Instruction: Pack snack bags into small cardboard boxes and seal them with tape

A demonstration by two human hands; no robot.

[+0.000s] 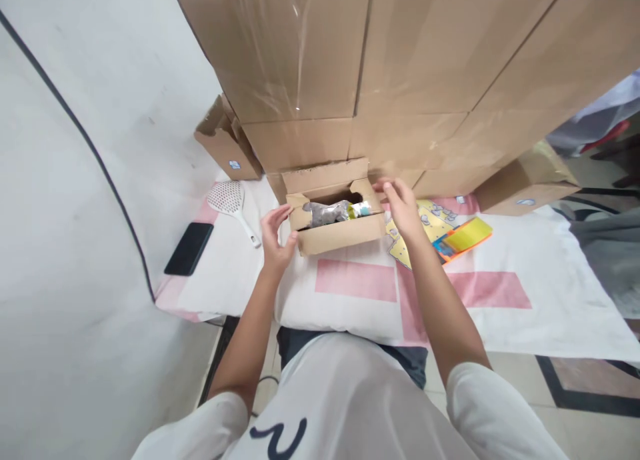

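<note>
A small cardboard box (343, 239) lies on the cloth-covered table with its top flaps raised. Inside it is a silver foil-like packet (327, 213) with yellow and blue patches at its right end; the packet's exact kind cannot be made out. My left hand (277, 237) holds the box's left end, thumb at the front corner and fingers by the side flap. At the opposite end, my right hand (400, 203) has its curved fingers against the right flap, and some fingertips are blurred.
Large stacked cartons (300, 53) rise directly behind. Left are a white slotted skimmer (227, 199), a black phone (189, 249) and an open small box (227, 143). Right lie a yellow patterned sheet (430, 220), an orange-and-yellow packet (465, 237) and another carton (525, 180).
</note>
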